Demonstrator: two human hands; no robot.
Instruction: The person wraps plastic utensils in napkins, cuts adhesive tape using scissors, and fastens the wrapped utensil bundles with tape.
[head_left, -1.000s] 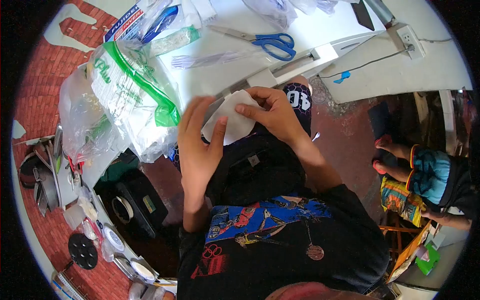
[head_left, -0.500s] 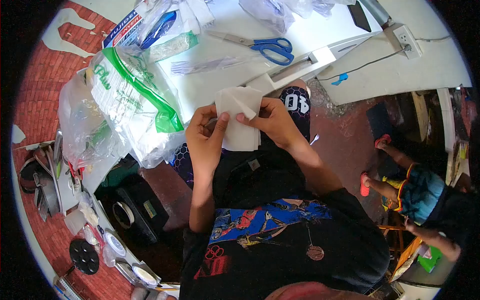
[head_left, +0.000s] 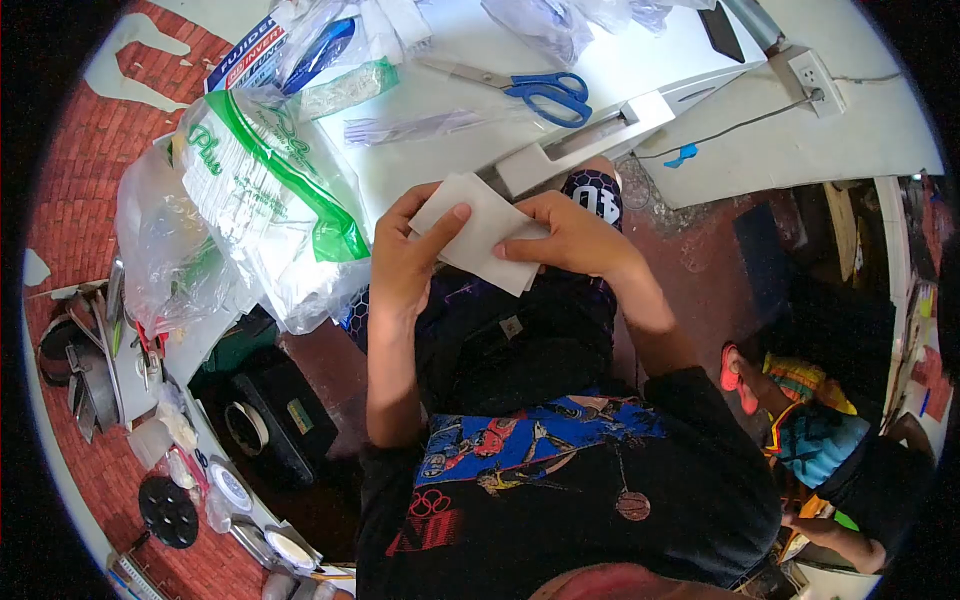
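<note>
A small stack of white paper napkins is held over my lap, tilted, between both hands. My left hand grips its left side, thumb lying on the top sheet and fingers behind. On the right side, my right hand pinches the stack with its thumb on top; its other fingers are partly hidden. Left of my hands lies a clear plastic bag with green print, filled with folded white sheets. Blue-handled scissors and a flat clear wrapper rest on the white surface beyond.
The white appliance top also carries crumpled plastic bags and a dark phone-like slab. A wall outlet with a plugged cord is at upper right. Another person is at lower right. Utensils crowd the left.
The napkin stack has turned from upright to slanted, its lower end swinging right. My right hand has shifted slightly right and down along it. The other person has moved at lower right.
</note>
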